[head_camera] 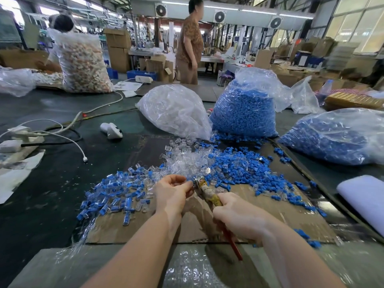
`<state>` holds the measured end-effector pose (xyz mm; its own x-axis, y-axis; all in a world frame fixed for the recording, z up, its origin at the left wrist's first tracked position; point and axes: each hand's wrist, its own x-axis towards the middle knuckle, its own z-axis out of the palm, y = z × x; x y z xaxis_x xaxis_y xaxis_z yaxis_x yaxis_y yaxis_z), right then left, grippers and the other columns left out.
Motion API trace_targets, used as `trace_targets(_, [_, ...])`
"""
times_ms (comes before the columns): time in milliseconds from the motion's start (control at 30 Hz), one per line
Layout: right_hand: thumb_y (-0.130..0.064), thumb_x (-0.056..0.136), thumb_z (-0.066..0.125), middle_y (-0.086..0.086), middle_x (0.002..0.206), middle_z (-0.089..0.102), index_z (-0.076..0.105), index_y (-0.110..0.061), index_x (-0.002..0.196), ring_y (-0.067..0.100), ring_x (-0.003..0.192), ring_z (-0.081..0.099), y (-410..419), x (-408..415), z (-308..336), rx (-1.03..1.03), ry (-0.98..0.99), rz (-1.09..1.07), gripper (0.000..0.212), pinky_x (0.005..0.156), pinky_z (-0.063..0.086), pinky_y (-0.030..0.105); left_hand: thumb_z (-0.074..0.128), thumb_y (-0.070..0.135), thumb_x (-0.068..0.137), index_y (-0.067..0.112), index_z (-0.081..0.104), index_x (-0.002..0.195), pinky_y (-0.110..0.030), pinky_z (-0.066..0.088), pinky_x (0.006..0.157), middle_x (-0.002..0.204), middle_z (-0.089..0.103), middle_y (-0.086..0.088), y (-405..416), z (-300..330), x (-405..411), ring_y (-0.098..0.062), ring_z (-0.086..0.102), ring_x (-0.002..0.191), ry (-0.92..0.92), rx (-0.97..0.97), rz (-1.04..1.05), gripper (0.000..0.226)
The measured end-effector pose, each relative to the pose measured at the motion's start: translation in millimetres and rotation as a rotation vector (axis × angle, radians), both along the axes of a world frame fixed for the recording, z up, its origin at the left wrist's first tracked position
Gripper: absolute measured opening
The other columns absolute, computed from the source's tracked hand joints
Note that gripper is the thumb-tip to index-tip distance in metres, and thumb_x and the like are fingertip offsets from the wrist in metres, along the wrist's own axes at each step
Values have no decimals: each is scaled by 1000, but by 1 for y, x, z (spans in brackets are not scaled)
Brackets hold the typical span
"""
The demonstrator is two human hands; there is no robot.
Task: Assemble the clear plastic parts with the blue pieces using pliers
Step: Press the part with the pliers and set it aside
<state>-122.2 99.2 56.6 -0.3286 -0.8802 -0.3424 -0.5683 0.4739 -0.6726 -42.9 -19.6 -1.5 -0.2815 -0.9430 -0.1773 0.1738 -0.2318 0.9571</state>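
While my left hand (173, 191) pinches a small clear plastic part (190, 182) between thumb and curled fingers, the part sits right at the nose of the pliers (204, 189), touching the metal head; I cannot tell whether a blue piece is already in it. To the left of that hand lies a heap of assembled pieces (116, 196), clear shells with blue inside, spread over the cardboard sheet (195, 227) that I work on. Just beyond the plier head is a pile of loose clear parts (187, 161), and to its right a wide scatter of loose blue pieces (247, 167). My right hand (239, 217) is wrapped tight round the plier handles, with one red handle sticking out below my palm.

Farther back on the dark table (52, 183), from left to right, are white cables (68, 125), a white handheld device (111, 130), a clear bag of clear parts (176, 111), an open bag of blue pieces (245, 109) and a second such bag (336, 136). Behind them, in a factory hall, one person (189, 41) stands and another (60, 34) bends at a bag at the far left.
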Motion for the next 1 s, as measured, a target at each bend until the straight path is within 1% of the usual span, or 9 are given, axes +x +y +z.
trace_targets(133, [-14,95,35,-3,87,41,40,-17,86,4,62,36,0,-1,-4,-11,133,28,10,54,29,20,64,-10,78,7,57,80,-16,51,51,74,60,-11,1,-2,-3,-16,61,62,13,-14,-5,19])
trace_targets(233, [-15,96,34,-4,91,42,40,-18,89,3,67,38,0,-1,-7,-3,168,21,10,56,30,19,64,-10,78,7,58,80,-17,51,51,75,61,-11,3,-3,-3,-17,62,63,17,-7,-12,19])
trace_targets(300, [-15,97,35,0,100,46,42,-17,91,6,75,43,0,-1,-7,4,181,16,10,63,34,21,64,-10,78,7,58,81,-18,52,53,76,61,-11,5,-5,-3,-17,63,64,19,1,-18,18])
trace_targets(400, [-15,97,34,3,116,47,45,-14,107,12,94,45,2,-1,-9,28,194,14,15,79,35,24,65,-9,78,6,58,84,-19,52,52,77,62,-11,7,-7,-2,-16,63,64,8,8,-23,17])
trace_targets(467, [-14,97,34,2,113,46,44,-15,102,13,93,46,2,-1,-9,32,181,5,11,76,34,24,65,-8,79,7,58,84,-19,51,52,77,62,-11,8,-7,-3,-15,63,63,6,12,-23,17])
trace_targets(633, [-12,90,41,3,96,53,47,-16,93,14,72,47,3,-3,-7,32,-13,-40,7,61,37,27,65,-8,79,7,58,84,-16,53,53,80,62,-12,6,-1,-2,-16,64,66,18,-3,-23,17])
trace_targets(733, [-11,90,42,2,84,49,43,-19,83,12,65,43,4,-2,-6,37,4,-44,10,55,33,25,65,-8,79,7,58,84,-17,53,55,82,62,-13,6,-1,-1,-17,64,70,12,-14,-24,17])
trace_targets(833, [-10,92,39,3,84,52,45,-16,84,13,67,46,2,-3,-11,43,75,-68,11,56,36,24,65,-9,79,6,58,84,-17,53,56,81,62,-12,7,0,-2,-17,64,70,11,-22,-26,17])
trace_targets(1000, [-8,91,39,9,94,59,52,-10,94,21,80,56,-1,-3,-19,33,122,-129,14,69,45,32,65,-9,78,7,58,83,-14,53,54,80,61,-12,9,3,-3,-17,63,69,16,-35,-6,18])
